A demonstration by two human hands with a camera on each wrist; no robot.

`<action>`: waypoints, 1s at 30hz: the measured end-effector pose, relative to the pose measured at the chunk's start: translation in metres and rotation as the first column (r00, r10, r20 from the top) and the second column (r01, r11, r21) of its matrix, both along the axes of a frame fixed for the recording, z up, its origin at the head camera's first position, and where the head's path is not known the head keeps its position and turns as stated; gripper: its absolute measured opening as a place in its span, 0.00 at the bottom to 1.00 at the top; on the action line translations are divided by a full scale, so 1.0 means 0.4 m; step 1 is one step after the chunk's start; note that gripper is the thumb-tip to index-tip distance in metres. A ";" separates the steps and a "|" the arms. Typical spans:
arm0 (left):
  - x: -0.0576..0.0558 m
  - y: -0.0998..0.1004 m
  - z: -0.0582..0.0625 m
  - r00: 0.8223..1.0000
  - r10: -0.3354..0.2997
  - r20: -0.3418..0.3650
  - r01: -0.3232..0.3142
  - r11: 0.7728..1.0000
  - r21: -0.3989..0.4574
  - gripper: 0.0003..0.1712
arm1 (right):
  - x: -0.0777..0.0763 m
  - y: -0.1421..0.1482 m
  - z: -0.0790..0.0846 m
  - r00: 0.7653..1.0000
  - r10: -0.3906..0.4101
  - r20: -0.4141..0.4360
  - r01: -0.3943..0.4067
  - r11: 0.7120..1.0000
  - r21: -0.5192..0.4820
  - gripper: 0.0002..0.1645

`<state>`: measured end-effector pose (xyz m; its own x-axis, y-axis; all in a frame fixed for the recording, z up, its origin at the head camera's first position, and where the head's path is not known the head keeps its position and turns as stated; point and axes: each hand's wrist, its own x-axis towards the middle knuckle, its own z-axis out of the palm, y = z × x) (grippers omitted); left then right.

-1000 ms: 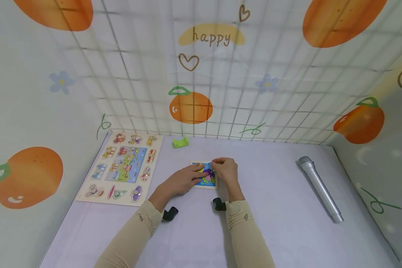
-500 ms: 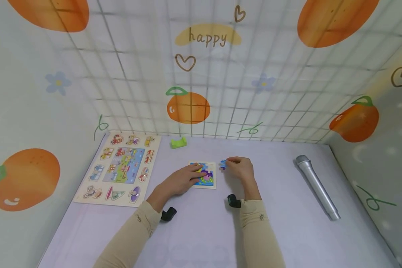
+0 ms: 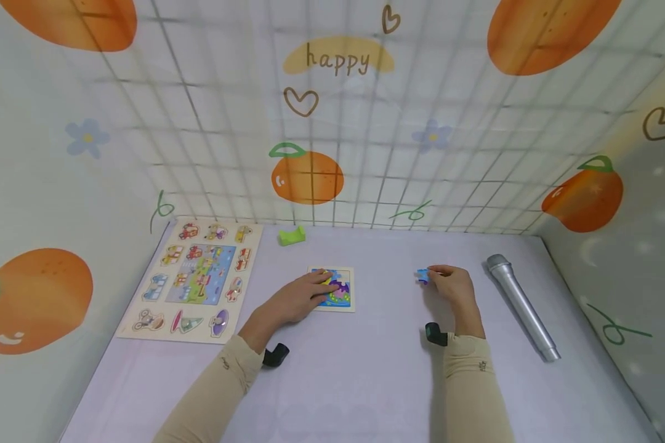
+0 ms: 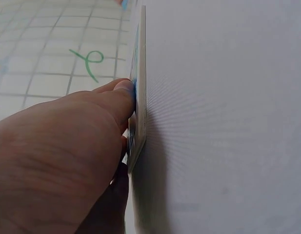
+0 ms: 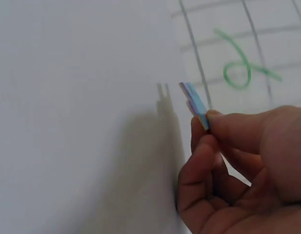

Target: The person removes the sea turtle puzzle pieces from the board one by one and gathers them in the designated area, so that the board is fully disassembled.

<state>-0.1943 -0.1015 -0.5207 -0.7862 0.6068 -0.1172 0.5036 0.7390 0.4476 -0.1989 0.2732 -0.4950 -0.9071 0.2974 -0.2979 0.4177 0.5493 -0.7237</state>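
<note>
A small square jigsaw puzzle (image 3: 350,307) with a pale wooden frame lies at the table's middle, its picture blue, purple and yellow. My left hand (image 3: 296,299) rests across its left part, fingers extended over the picture. In the left wrist view, the thumb presses on the face of the puzzle (image 4: 143,63) close to its edge. Off to the right, my right hand (image 3: 455,288) pinches a blue jigsaw piece (image 3: 423,275) between thumb and fingertips. The right wrist view shows this jigsaw piece (image 5: 195,103) edge-on, above the table with its shadow beside it.
On the left lies a larger wooden puzzle board (image 3: 133,317) with vehicle pieces. A light green curved object (image 3: 292,235) sits near the back wall. A silver toy microphone (image 3: 523,307) lies at the right. A wire grid (image 3: 377,184) behind cloth borders the back.
My right hand has lifted the blue jigsaw piece off the puzzle's upper right and carried it to the right. The left hand has stayed on the puzzle.
</note>
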 end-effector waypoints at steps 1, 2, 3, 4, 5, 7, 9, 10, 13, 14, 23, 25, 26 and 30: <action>0.000 0.000 0.001 1.000 0.001 0.000 -0.001 1.000 -0.002 0.24 | 0.002 0.014 -0.001 1.000 0.001 -0.001 -0.001 1.000 0.013 0.23; 0.000 0.000 0.002 1.000 0.001 -0.001 -0.001 1.000 -0.001 0.24 | 0.004 0.028 -0.002 1.000 0.003 0.001 -0.003 1.000 0.027 0.23; 0.000 0.001 0.002 1.000 0.001 -0.003 -0.001 1.000 -0.004 0.24 | 0.006 0.040 -0.003 1.000 0.005 0.001 -0.005 0.999 0.041 0.23; 0.001 0.001 0.003 1.000 0.001 -0.004 -0.001 1.000 0.000 0.24 | 0.008 0.052 -0.003 1.000 0.006 0.002 -0.006 0.999 0.053 0.24; 0.000 0.002 0.003 1.000 0.001 -0.004 0.000 1.000 0.003 0.24 | 0.009 0.063 -0.004 1.000 0.007 0.002 -0.007 0.998 0.068 0.24; 0.000 0.002 0.002 1.000 0.003 -0.002 -0.003 1.000 0.002 0.24 | 0.013 0.080 -0.004 1.000 0.008 0.009 -0.009 0.996 0.083 0.24; 0.001 0.001 0.000 1.000 0.006 0.005 -0.006 1.000 0.002 0.24 | 0.015 0.092 -0.005 1.000 0.006 0.015 -0.008 0.995 0.098 0.24; 0.001 0.001 -0.001 1.000 0.008 0.008 -0.008 1.000 0.001 0.24 | 0.016 0.097 -0.005 1.000 0.008 0.020 -0.010 0.994 0.107 0.24; 0.002 0.000 -0.003 1.000 0.005 0.003 -0.005 1.000 0.000 0.24 | 0.016 0.104 -0.009 1.000 0.004 0.025 -0.008 0.991 0.136 0.23; 0.002 0.000 -0.004 1.000 0.004 0.000 -0.004 1.000 0.004 0.24 | 0.015 0.105 -0.011 1.000 0.005 0.021 -0.008 0.989 0.149 0.23; -0.001 -0.001 -0.008 1.000 -0.006 -0.014 0.006 1.000 0.019 0.24 | 0.013 0.105 -0.012 1.000 -0.012 0.017 0.010 0.990 0.141 0.21; 0.000 -0.001 -0.006 1.000 -0.006 -0.010 0.006 1.000 0.015 0.24 | 0.014 0.106 -0.012 1.000 -0.009 0.014 0.007 0.990 0.142 0.21; 0.000 0.000 -0.005 1.000 -0.005 -0.008 0.006 1.000 0.015 0.24 | 0.014 0.105 -0.013 1.000 -0.008 0.012 0.006 0.988 0.151 0.21; 0.002 0.001 0.000 1.000 -0.005 0.003 0.005 1.000 0.019 0.24 | 0.017 0.102 -0.013 1.000 -0.011 0.000 0.011 0.987 0.162 0.21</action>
<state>-0.1933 -0.1013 -0.5205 -0.7828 0.6127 -0.1084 0.5057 0.7280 0.4630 -0.1919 0.3140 -0.5000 -0.9032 0.3520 -0.2456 0.4251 0.6546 -0.6252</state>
